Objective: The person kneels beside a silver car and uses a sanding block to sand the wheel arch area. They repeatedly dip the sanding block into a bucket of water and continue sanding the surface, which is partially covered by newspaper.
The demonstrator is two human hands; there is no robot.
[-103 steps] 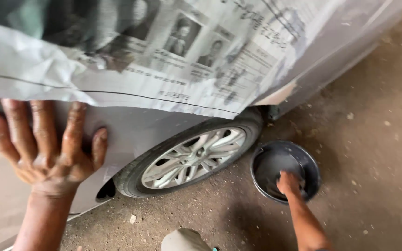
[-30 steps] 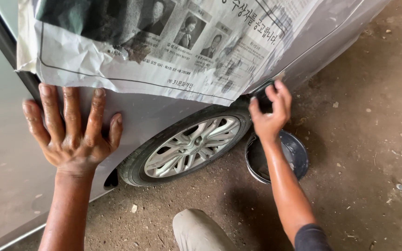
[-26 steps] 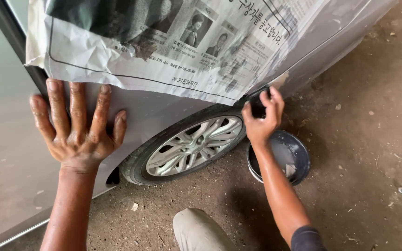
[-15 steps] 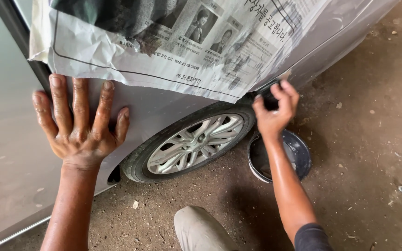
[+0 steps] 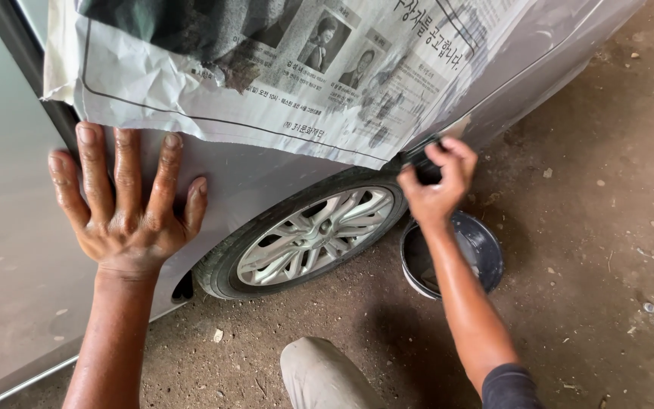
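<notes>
My left hand [image 5: 124, 198] lies flat, fingers spread, on the silver car body panel [image 5: 255, 178] just below a taped-on sheet of newspaper [image 5: 281, 72]. My right hand [image 5: 439, 180] is closed around a small dark pad [image 5: 422, 165] and presses it against the panel at the rear edge of the wheel arch, under the newspaper's lower corner. The wheel [image 5: 304, 235] with its silver alloy rim sits between my two hands. A dark round bowl [image 5: 484, 244] stands on the ground right under my right forearm.
The ground [image 5: 607, 227] is brown dirt with small stones and bits of debris. My knee in light trousers [image 5: 325, 375] shows at the bottom middle. A dark pillar [image 5: 35, 91] and a pale panel border the car's left side.
My right hand rose from the bowl on the ground to the car panel at the wheel arch with the dark pad in it. My left hand stayed flat on the panel.
</notes>
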